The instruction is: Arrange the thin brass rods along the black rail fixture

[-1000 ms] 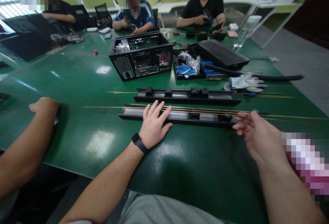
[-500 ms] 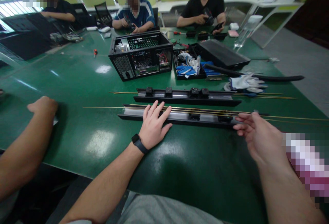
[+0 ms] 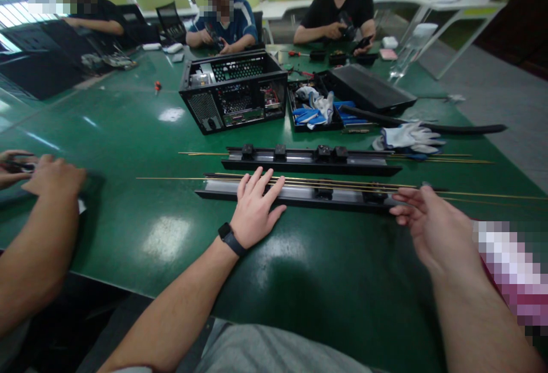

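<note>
My left hand (image 3: 258,207), with a dark watch on its wrist, lies with fingers spread across the nearer black rail (image 3: 214,193). Its fingertips rest over thin brass-coloured rods (image 3: 299,181) running along that rail. At the rail's right end, my right hand (image 3: 428,222) has its fingers curled in a pinch around the rods; the exact contact is partly hidden. Small black blocks (image 3: 324,191) sit in the channel of the nearer rail. Behind it lies a second black rail (image 3: 295,166) with similar blocks and rods.
An open black computer case (image 3: 235,90) stands behind the rails. To its right are a black tray (image 3: 319,128) with gloves, a white glove (image 3: 411,138) and a black tube (image 3: 449,129). At left, a co-worker's hand (image 3: 55,178) is close by; other people sit across the green table (image 3: 128,236).
The co-worker's hand at left has moved further left, and another hand holding a dark item has come into view there. My hands and the rails stay practically still.
</note>
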A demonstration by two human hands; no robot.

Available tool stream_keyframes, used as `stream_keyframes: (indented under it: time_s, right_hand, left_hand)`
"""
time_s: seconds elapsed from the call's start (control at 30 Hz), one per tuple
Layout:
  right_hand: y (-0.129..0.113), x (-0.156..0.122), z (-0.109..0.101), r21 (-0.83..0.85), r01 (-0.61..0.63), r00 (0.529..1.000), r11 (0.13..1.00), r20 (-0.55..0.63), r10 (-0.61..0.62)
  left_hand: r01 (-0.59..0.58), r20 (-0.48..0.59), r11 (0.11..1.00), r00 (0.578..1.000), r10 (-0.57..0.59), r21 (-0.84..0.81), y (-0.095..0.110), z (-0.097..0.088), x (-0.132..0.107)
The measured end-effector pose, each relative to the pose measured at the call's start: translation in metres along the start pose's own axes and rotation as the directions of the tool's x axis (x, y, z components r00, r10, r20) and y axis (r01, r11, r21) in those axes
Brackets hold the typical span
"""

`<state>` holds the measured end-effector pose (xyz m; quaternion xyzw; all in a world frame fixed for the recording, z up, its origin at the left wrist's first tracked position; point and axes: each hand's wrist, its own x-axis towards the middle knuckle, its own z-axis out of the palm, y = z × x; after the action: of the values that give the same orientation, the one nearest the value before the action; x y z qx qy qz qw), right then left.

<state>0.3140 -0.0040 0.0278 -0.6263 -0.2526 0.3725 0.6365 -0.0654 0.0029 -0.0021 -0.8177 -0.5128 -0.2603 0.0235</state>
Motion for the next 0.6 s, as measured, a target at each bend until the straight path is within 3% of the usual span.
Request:
stream_keyframes:
  time_s: [0.27, 0.5, 0.6]
  right_hand:
    - [0.0004, 0.0060, 0.0011, 0.056, 0.026, 0.994, 0.998, -0.104, -0.020]
    - [0.0013, 0.0000, -0.0006, 0.003, 0.037, 0.999, 0.999, 0.006, -0.037]
    - [0.0022, 0.0012, 0.0005, -0.002, 0.027, 1.000, 1.000, -0.006, -0.027]
  left_hand:
    - [-0.017, -0.007, 1.000, 1.000, 0.017, -0.007, -0.0018, 0.0022, -0.0006]
    - [-0.009, -0.015, 1.000, 1.000, 0.009, -0.007, -0.0022, 0.0041, -0.0012]
    - [-0.014, -0.014, 1.000, 1.000, 0.014, -0.010, -0.0021, 0.0037, -0.0009]
